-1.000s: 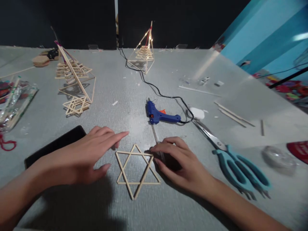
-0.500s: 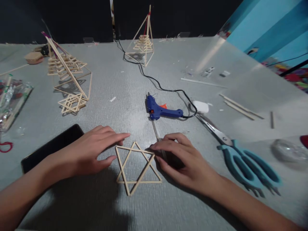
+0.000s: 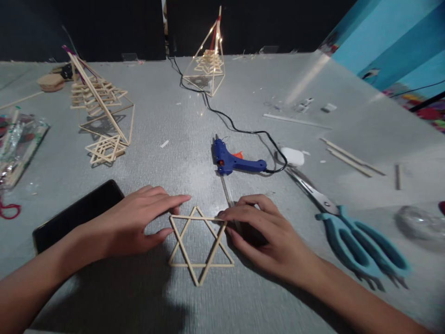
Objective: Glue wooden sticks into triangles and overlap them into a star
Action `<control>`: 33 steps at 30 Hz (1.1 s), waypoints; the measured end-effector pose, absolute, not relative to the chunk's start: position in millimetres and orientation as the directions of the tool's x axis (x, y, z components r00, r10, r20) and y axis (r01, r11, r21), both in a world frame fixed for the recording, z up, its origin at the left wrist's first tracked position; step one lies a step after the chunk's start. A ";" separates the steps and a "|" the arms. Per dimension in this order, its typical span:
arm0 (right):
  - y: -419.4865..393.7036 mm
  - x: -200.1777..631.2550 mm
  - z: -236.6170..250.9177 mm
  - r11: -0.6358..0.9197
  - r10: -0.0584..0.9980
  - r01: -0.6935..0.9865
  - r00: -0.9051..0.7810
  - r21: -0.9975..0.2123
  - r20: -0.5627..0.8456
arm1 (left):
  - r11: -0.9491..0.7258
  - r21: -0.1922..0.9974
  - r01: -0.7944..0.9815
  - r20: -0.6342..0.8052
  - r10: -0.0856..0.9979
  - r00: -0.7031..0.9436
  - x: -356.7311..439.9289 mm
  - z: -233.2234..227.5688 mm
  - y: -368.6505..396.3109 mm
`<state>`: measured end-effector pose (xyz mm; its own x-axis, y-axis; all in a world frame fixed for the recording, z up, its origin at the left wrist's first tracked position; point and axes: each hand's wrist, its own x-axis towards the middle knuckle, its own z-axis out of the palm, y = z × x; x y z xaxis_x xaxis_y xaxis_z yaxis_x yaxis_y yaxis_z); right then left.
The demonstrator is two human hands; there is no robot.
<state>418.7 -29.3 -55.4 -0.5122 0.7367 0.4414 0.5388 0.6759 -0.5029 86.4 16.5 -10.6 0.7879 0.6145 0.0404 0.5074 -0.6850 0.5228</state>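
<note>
One stick star (image 3: 200, 245) lies flat on the grey bench (image 3: 167, 120), near the front edge, with free room in front of it and behind it up to the glue gun (image 3: 236, 161). One tip of the star points toward the person, the opposite one away. The left hand (image 3: 134, 221) rests flat at its left corner, fingers (image 3: 174, 200) together and stretched. The right hand (image 3: 264, 236) presses its upper right corner, fingers (image 3: 236, 214) bent; it seems to cover also a thin glue stick (image 3: 226, 192). One pair of scissors (image 3: 351, 232) lies to the right, one black phone (image 3: 78, 213) to the left, and two stick pyramids (image 3: 100, 104) stand far behind.
</note>
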 end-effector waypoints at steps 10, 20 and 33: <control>-27.8 415.5 -51.9 0.660 0.750 0.525 -0.500 -0.538 0.433 | -0.606 0.615 0.504 -0.027 0.623 0.782 83.6 -8.3 18.5; -28.6 417.6 -51.0 0.608 0.789 0.511 -0.471 -0.607 0.395 | -0.547 0.707 0.449 -0.020 0.618 0.786 84.5 -2.0 26.9; -26.8 416.1 -46.0 0.589 0.804 0.523 -0.455 -0.616 0.383 | -0.606 0.664 0.439 0.007 0.592 0.806 85.1 -2.6 30.7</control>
